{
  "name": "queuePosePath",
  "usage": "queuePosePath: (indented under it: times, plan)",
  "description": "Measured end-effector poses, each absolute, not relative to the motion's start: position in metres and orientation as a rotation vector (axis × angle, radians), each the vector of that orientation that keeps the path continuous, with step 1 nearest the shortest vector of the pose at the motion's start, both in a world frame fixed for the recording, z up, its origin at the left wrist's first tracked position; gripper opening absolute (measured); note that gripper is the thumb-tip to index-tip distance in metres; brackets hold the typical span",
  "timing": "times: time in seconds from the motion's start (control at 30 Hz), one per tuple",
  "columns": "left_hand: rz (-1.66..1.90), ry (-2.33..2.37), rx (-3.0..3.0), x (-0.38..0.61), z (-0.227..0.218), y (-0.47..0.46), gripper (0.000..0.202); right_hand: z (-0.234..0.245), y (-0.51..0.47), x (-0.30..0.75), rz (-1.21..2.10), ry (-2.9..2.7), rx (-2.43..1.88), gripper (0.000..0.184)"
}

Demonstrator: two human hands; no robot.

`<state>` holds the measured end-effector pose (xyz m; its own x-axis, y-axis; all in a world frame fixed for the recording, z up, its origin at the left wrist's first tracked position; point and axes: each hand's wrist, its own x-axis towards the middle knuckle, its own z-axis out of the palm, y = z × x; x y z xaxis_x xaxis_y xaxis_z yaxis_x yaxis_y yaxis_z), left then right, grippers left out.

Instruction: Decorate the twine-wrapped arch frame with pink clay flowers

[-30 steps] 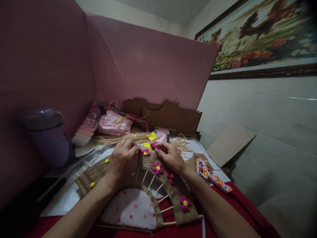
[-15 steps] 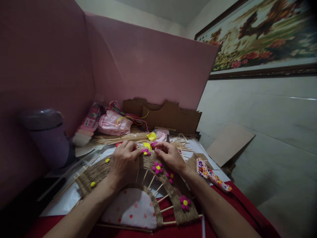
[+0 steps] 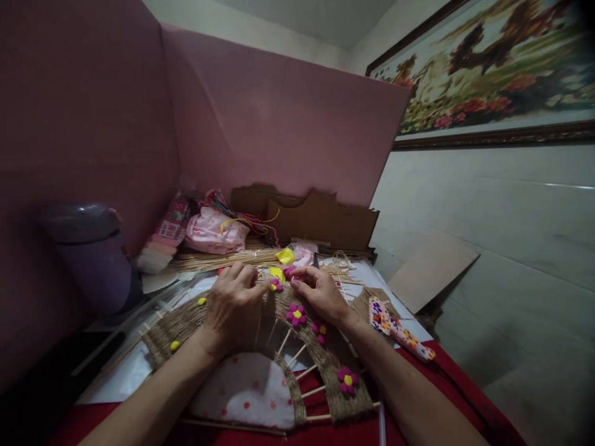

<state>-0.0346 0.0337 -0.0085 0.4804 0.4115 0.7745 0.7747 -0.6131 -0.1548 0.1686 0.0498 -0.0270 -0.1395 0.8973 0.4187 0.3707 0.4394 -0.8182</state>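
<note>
A fan-shaped craft of woven twine (image 3: 283,303) on thin sticks lies before me, with a white dotted cloth half-circle (image 3: 246,387) at its base. Magenta clay flowers with yellow centres sit on its right side, one flower (image 3: 348,380) near the lower end. Yellow dots (image 3: 175,345) mark its left side. My left hand (image 3: 233,303) is closed over the fan's upper edge, a fingertip against the top flower (image 3: 276,284). Just right of that flower, my right hand (image 3: 320,294) pinches thumb and forefinger together; whatever is between them is too small to name.
Yellow clay (image 3: 277,274) lies behind the hands, near a bundle of sticks (image 3: 227,258). A flower-patterned glue gun (image 3: 402,334) with a cord rests at right. A purple bin (image 3: 95,260) stands at left. Cardboard (image 3: 320,217) and a pink panel (image 3: 279,124) rise behind.
Almost nothing differs. The left hand's fingertips have shifted slightly at the top flower; the right hand keeps its pinch in the same place.
</note>
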Motion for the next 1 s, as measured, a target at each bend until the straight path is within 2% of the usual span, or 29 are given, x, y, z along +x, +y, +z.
queuePosePath:
  times: [0.13, 0.2, 0.27, 0.37, 0.43, 0.53, 0.7, 0.87, 0.93, 1.0]
  plan:
    - [-1.01, -0.943, -2.3, -0.036, -0.009, 0.035, 0.023, -0.025, 0.049, 0.168, 0.673, -1.725, -1.103, 0.021]
    - [-1.181, -0.98, -2.348, -0.036, -0.009, 0.037, 0.026, -0.024, 0.048, 0.168, 0.667, -1.719, -1.105, 0.02]
    - [-1.534, -1.096, -2.389, -0.036, -0.008, 0.04, 0.028, -0.022, 0.047, 0.167, 0.666, -1.717, -1.101, 0.02]
    - [-2.252, -1.386, -2.5, -0.035, -0.004, 0.041, 0.024, -0.019, 0.046, 0.166, 0.671, -1.736, -1.098, 0.021]
    - [-2.694, -1.519, -2.621, -0.034, 0.0, 0.04, 0.03, -0.018, 0.046, 0.167, 0.675, -1.761, -1.114, 0.024]
    - [-3.074, -1.547, -2.814, -0.032, 0.006, 0.036, 0.034, -0.015, 0.044, 0.168, 0.535, -1.794, -1.169, 0.024]
    - [-3.191, -1.591, -2.958, -0.03, 0.006, 0.03, 0.033, -0.005, 0.029, 0.162, 0.108, -1.778, -1.005, 0.016]
    - [-3.164, -1.535, -3.022, -0.025, 0.0, 0.027, 0.035, -0.002, 0.011, 0.152, 0.176, -1.87, -0.775, 0.016]
    - [-3.073, -1.546, -3.067, -0.023, -0.002, 0.028, 0.029, -0.005, 0.008, 0.149, 0.16, -1.913, -0.764, 0.021]
    - [-2.927, -1.54, -3.172, -0.022, -0.005, 0.029, 0.023, -0.007, 0.007, 0.148, 0.114, -1.955, -0.762, 0.016]
